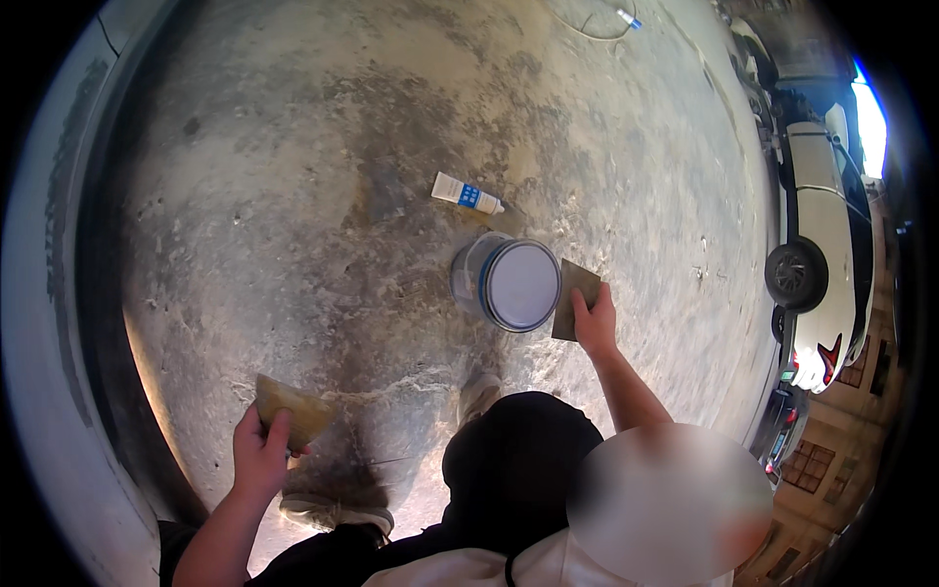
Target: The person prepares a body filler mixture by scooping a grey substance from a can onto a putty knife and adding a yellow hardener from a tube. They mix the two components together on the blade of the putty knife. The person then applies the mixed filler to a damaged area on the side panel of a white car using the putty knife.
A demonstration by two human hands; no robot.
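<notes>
Concrete floor (293, 245) fills my feed, a white car (839, 259) at right. I see a can (524, 285) at centre; lower left, my left hand (260, 453) pinches a tan plate (301, 409); right of centre, my right hand (595, 319) pinches a grey plate (571, 301). Tube (468, 194) above centre.

No txt legible, print on white tube (468, 194) w/ blue label (469, 197) too sml
</notes>
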